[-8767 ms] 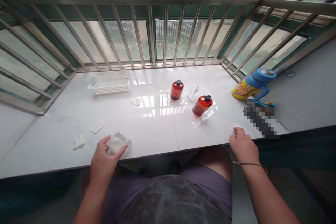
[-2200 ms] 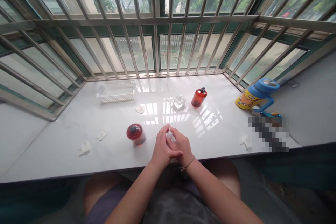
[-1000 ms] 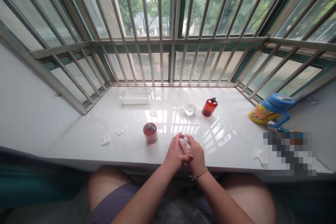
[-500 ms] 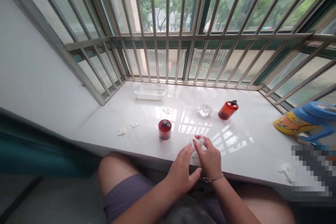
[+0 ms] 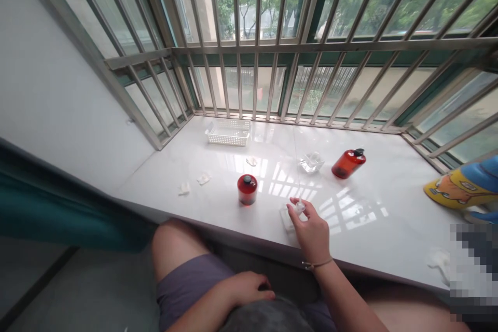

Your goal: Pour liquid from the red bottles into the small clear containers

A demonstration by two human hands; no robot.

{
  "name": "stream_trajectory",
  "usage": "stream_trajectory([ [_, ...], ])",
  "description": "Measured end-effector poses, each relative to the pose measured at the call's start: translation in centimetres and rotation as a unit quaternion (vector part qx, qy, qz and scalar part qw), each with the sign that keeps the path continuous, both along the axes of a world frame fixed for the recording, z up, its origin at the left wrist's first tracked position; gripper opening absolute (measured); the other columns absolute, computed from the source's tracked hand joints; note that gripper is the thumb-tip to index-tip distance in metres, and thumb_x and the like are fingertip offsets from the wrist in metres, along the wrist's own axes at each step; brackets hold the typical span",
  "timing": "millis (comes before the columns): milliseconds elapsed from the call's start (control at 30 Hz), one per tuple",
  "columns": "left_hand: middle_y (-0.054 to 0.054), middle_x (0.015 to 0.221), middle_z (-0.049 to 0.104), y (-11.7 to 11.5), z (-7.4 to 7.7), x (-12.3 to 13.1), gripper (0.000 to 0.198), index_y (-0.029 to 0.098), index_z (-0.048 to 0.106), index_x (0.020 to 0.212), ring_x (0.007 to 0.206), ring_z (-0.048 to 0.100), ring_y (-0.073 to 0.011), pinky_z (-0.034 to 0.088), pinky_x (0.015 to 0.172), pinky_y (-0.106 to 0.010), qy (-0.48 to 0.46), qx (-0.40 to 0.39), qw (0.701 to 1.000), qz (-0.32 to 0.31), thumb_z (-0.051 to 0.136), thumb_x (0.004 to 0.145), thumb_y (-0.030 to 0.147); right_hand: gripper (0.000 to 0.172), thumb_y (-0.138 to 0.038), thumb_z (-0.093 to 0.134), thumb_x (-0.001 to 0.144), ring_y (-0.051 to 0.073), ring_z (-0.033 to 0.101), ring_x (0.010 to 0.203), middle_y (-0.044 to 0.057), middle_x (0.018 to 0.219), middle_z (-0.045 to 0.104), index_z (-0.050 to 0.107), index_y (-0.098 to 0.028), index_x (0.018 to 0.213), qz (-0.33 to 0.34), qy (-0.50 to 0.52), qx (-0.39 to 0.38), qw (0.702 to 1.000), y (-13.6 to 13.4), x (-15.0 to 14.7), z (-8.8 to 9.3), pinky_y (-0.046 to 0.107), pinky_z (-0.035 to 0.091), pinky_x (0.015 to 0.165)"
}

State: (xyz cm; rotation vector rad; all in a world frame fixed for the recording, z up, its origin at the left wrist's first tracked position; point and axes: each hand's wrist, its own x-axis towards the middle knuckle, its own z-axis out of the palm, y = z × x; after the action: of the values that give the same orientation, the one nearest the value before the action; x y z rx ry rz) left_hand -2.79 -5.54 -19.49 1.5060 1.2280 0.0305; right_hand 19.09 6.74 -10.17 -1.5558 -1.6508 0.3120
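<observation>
At the counter's front edge my right hand pinches a small clear piece with a narrow tip between thumb and fingers. Its exact kind is hard to make out. Below and beside those fingertips lies a pale, whitish item, partly covered by the hand. My left hand is down by my lap, below the counter edge, fingers loosely bent with a gap to the thumb; nothing shows in it. A red bottle with a dark top stands left of my right hand.
Behind are a white perforated basket, a clear glass dish and another red bottle with a black top. Crumpled white bits lie at left, and white tissue at right. A blue-yellow flask stands at far right.
My left hand has left the clear piece's side and dropped down toward my lap. My right hand keeps its pinch in nearly the same place. The view has shifted slightly.
</observation>
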Motion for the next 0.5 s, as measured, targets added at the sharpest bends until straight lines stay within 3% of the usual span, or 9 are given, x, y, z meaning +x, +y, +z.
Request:
stream_trajectory([
  [133, -0.004, 0.114, 0.083, 0.7, 1.2, 2.2, 0.028, 0.026, 0.08, 0.116, 0.107, 0.076, -0.0278, 0.057, 0.095, -0.037, -0.011, 0.073, 0.997, 0.022, 0.066, 0.093, 0.036, 0.051, -0.065, 0.053, 0.105, 0.028, 0.079, 0.095, 0.009, 0.119, 0.081, 0.075, -0.023, 0.124, 0.013, -0.002, -0.003, 1.0, 0.2, -0.1, 0.0, 0.036, 0.058, 0.083],
  [233, -0.003, 0.106, 0.083, 1.4, 2.4, 2.8, 0.023, 0.025, 0.08, 0.108, 0.098, 0.075, -0.0222, 0.055, 0.09, -0.03, -0.051, 0.15, 0.986, 0.05, 0.06, 0.096, 0.03, 0.048, -0.061, 0.052, 0.108, 0.029, 0.079, 0.098, 0.009, 0.127, 0.079, 0.075, -0.024, 0.127, 0.02, -0.018, -0.002, 1.0, 0.2, -0.2, -0.3, 0.038, 0.059, 0.087],
  [333, -0.004, 0.099, 0.083, 2.2, 2.7, 2.7, 0.02, 0.023, 0.08, 0.1, 0.092, 0.075, -0.0228, 0.055, 0.085, -0.03, -0.072, 0.174, 0.981, 0.037, 0.063, 0.095, 0.034, 0.045, -0.059, 0.053, 0.108, 0.029, 0.079, 0.098, 0.009, 0.132, 0.077, 0.076, -0.026, 0.128, 0.003, -0.025, 0.009, 1.0, 0.2, -0.5, -0.7, 0.04, 0.06, 0.09],
  [500, -0.009, 0.098, 0.083, 3.6, 1.8, 2.1, 0.021, 0.024, 0.079, 0.1, 0.09, 0.077, -0.0269, 0.058, 0.083, -0.035, -0.092, 0.227, 0.969, 0.01, 0.062, 0.095, 0.036, 0.045, -0.06, 0.054, 0.109, 0.028, 0.079, 0.096, 0.009, 0.134, 0.076, 0.077, -0.027, 0.128, 0.0, -0.026, 0.018, 1.0, 0.2, -1.4, -1.2, 0.041, 0.062, 0.09],
])
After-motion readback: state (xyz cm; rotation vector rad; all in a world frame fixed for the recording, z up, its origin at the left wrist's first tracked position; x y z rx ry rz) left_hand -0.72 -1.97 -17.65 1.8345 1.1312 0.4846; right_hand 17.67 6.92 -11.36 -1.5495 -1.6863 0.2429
